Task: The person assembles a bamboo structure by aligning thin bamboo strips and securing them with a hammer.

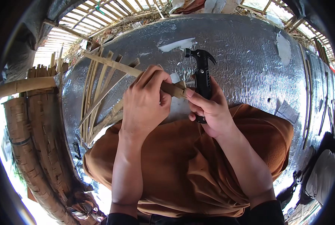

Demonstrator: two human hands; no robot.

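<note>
My left hand (146,99) is closed around a bamboo strip (115,64) that slants from the upper left down to the middle. Near its right end, a short crosspiece of bamboo (179,86) meets the strip. In my right hand (212,110) stands a black claw hammer (202,77), gripped low on its handle with the head pointing away from me. The thumb of that hand presses against the strip's right end, so both hands touch the bamboo. Brown cloth (167,165) covers my lap below them.
Several loose bamboo strips (94,93) lie fanned out on the silver foil mat (246,48) at left. Rolled woven bamboo (36,146) stands beyond the mat's left edge. Thin sticks (308,97) lie at right, near a crumpled plastic scrap (287,111). A slatted bamboo fence (100,17) borders the back.
</note>
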